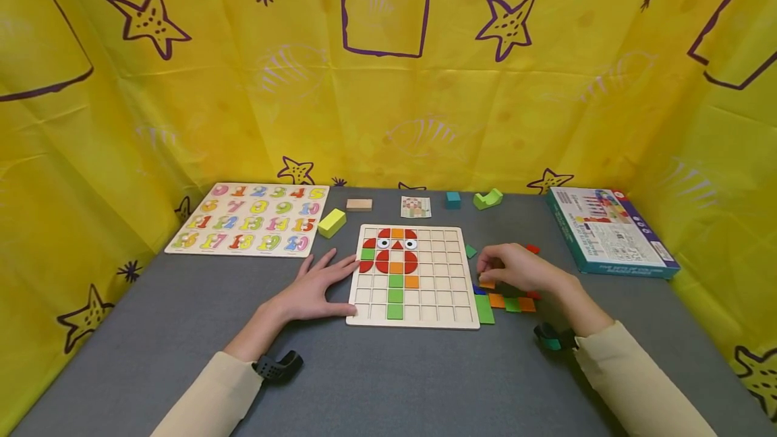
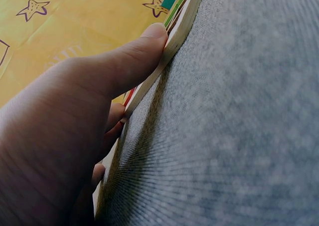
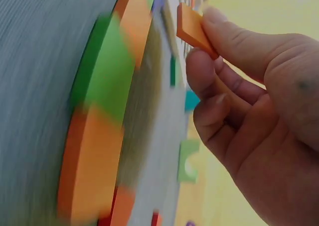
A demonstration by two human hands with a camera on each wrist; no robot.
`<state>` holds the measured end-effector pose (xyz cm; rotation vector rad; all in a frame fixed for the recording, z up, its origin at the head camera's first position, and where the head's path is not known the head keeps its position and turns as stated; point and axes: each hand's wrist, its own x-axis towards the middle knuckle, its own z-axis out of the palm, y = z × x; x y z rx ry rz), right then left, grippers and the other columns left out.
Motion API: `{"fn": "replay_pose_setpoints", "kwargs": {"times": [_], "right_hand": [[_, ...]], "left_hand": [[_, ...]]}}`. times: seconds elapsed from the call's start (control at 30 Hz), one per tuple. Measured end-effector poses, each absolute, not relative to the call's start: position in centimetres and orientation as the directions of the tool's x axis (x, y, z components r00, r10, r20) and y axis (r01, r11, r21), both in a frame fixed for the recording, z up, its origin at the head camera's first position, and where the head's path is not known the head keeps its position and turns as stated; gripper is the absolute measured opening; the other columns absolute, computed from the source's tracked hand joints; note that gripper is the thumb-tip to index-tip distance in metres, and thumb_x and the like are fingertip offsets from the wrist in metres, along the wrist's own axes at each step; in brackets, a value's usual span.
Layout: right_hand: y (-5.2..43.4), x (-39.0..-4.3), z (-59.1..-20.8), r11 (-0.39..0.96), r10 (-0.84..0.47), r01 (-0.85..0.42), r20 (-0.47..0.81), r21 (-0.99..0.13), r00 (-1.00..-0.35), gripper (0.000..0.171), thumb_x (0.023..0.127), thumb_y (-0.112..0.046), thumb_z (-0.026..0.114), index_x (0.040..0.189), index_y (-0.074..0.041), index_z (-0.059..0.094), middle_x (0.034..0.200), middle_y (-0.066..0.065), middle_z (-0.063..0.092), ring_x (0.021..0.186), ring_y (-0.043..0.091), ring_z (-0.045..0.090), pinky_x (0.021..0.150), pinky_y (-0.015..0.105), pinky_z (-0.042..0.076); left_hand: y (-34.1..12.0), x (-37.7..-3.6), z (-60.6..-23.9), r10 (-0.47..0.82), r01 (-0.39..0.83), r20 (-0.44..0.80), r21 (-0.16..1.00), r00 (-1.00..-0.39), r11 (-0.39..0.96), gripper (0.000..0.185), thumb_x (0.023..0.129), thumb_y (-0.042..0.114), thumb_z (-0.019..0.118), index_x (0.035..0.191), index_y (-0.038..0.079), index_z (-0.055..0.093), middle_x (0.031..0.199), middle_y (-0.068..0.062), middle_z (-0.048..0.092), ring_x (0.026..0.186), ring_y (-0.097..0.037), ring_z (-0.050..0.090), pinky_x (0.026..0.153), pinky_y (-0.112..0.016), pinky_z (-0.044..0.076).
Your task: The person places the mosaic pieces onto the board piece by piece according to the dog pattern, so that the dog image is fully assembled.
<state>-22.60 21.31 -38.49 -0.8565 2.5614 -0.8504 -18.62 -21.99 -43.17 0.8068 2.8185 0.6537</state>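
Note:
A wooden grid board (image 1: 440, 299) lies mid-table, its upper left filled with red, white, green and orange tiles around two eye tiles. Below them runs a column of green tiles (image 1: 395, 295), with an orange tile (image 1: 411, 282) beside it. My left hand (image 1: 315, 288) rests at the board's left edge, thumb and fingertips touching the rim, fingers spread. Between thumb and fingers my right hand (image 1: 516, 267) pinches an orange square tile (image 3: 194, 29), held above the loose tiles right of the board. Those include a green tile (image 1: 484, 309) and an orange one (image 1: 496, 301).
A number puzzle board (image 1: 243, 220) lies at the back left. Along the back are a yellow block (image 1: 332, 223), a pale wooden block (image 1: 359, 205), a picture card (image 1: 415, 207), a blue cube (image 1: 452, 200) and a green curved block (image 1: 488, 199). A box (image 1: 613, 231) lies back right.

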Motion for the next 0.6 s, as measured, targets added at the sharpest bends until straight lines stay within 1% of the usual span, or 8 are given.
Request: {"fn": "replay_pose_setpoints", "kwargs": {"times": [0.1, 0.3, 0.6], "right_hand": [[19.6, -22.7, -38.6, 0.607, -0.657, -0.469, -0.072, -0.641, -0.751, 0.005, 0.096, -0.009, 0.071, 0.098, -0.009, 0.066, 0.084, -0.003, 0.062, 0.076, 0.015, 0.057, 0.071, 0.03, 0.051], [16.0, -22.6, -38.9, 0.573, -0.692, -0.494, -0.063, -0.654, -0.719, 0.007, 0.095, -0.011, 0.072, 0.098, -0.012, 0.066, 0.087, -0.005, 0.062, 0.078, 0.014, 0.058, 0.072, 0.031, 0.05], [11.8, -22.2, -39.2, 0.494, -0.777, -0.586, -0.022, -0.643, -0.63, 0.006, 0.096, -0.01, 0.071, 0.098, -0.013, 0.067, 0.088, -0.008, 0.061, 0.081, 0.011, 0.056, 0.077, 0.029, 0.05]], "left_hand": [[-22.0, -18.6, -43.2, 0.531, 0.472, -0.012, 0.443, -0.847, 0.762, 0.096, 0.082, 0.071, 0.068, 0.158, 0.021, 0.037, 0.163, 0.001, 0.03, 0.152, -0.039, 0.007, 0.111, -0.07, -0.005], [-22.0, -18.6, -43.1, 0.532, 0.472, -0.009, 0.446, -0.847, 0.76, 0.096, 0.082, 0.07, 0.068, 0.158, 0.02, 0.038, 0.163, 0.0, 0.031, 0.152, -0.04, 0.007, 0.111, -0.07, -0.005], [-22.0, -18.6, -43.2, 0.532, 0.473, -0.009, 0.444, -0.847, 0.761, 0.096, 0.082, 0.071, 0.068, 0.158, 0.021, 0.037, 0.163, 0.001, 0.03, 0.152, -0.039, 0.007, 0.111, -0.07, -0.005]]}}
